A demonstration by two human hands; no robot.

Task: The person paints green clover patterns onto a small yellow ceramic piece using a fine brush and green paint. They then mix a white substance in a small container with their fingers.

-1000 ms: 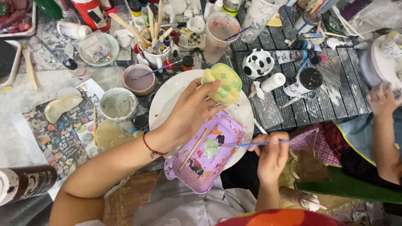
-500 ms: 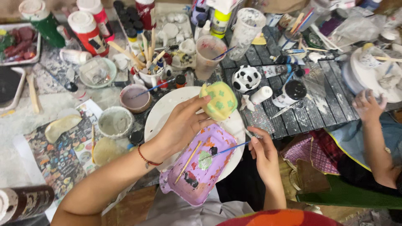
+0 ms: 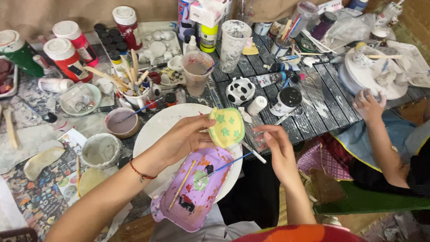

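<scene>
While left hand (image 3: 181,139) gripped yellow clay piece (image 3: 226,127), right hand (image 3: 277,150) pinched blue brush (image 3: 226,165); wet green paint could smear under thumb.

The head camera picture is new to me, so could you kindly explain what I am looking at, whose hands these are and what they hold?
The picture comes from a camera worn on a person's head, looking down at their own two bare hands over a crowded craft table. There is no machine here.

The left hand holds up a small yellow ceramic piece with green shapes. The right hand holds a thin blue-handled brush, whose tip reaches a purple tray used as a paint palette. A wooden stick lies on that tray, which sits partly on a large white plate.

Around them stand paint bottles, cups of murky water, a jar of brushes and a black-and-white spotted pot.

The hand at the right edge belongs to another person working nearby.
</scene>
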